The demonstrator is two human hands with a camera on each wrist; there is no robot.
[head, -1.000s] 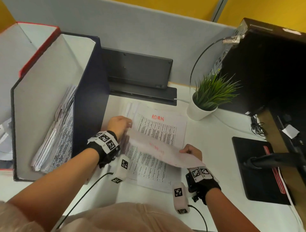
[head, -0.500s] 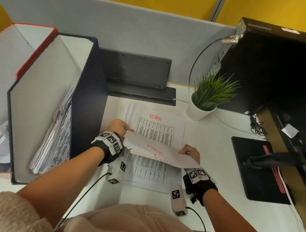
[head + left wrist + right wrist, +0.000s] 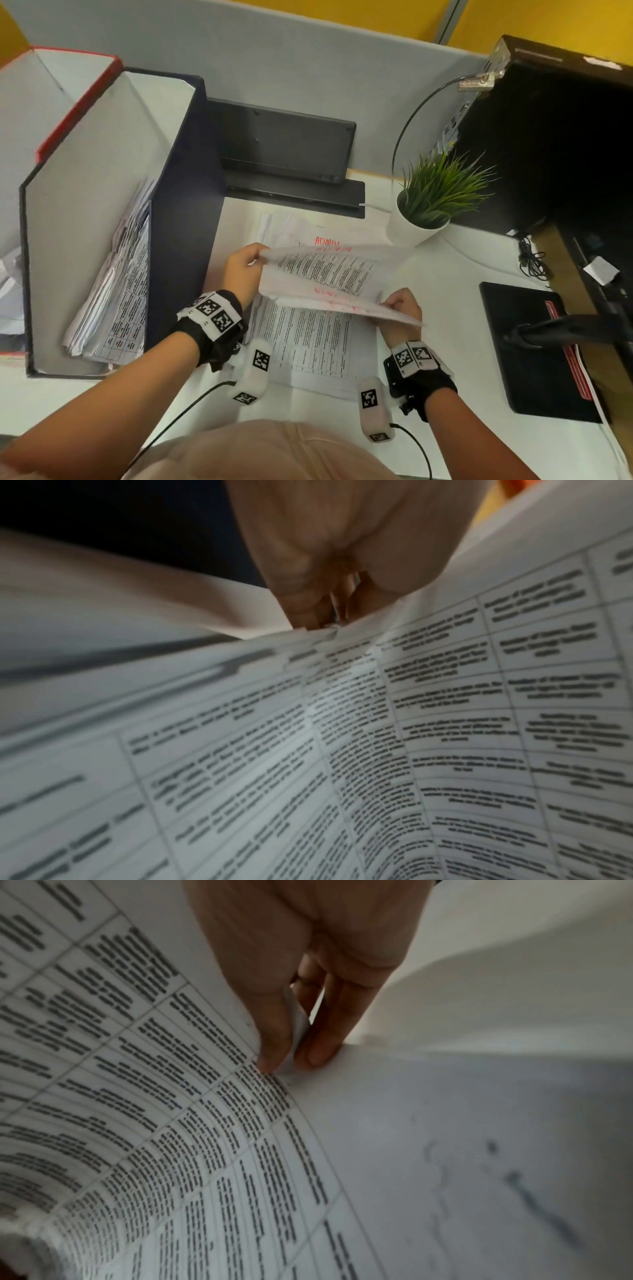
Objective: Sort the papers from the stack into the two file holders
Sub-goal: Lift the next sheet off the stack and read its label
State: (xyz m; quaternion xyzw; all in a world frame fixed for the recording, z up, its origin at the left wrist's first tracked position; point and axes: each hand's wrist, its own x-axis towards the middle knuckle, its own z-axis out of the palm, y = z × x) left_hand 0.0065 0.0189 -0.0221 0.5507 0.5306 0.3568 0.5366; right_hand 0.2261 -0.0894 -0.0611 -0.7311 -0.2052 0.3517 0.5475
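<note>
A stack of printed papers lies on the white desk, its top page headed "ADMIN" in red. Above it both hands hold a stapled set of sheets, lifted and curled so its printed table faces up. My left hand pinches the set's left corner. My right hand pinches the right edge between thumb and fingers. A navy file holder with papers inside stands at the left. A red-edged holder stands behind it, further left.
A black device sits against the grey partition behind the stack. A potted green plant stands at the right of the stack. A black monitor base and dark computer case fill the right side.
The held set has been lifted higher and turned over, so its printed table now faces up where its blank back with red writing showed before. Both hands rose with it.
</note>
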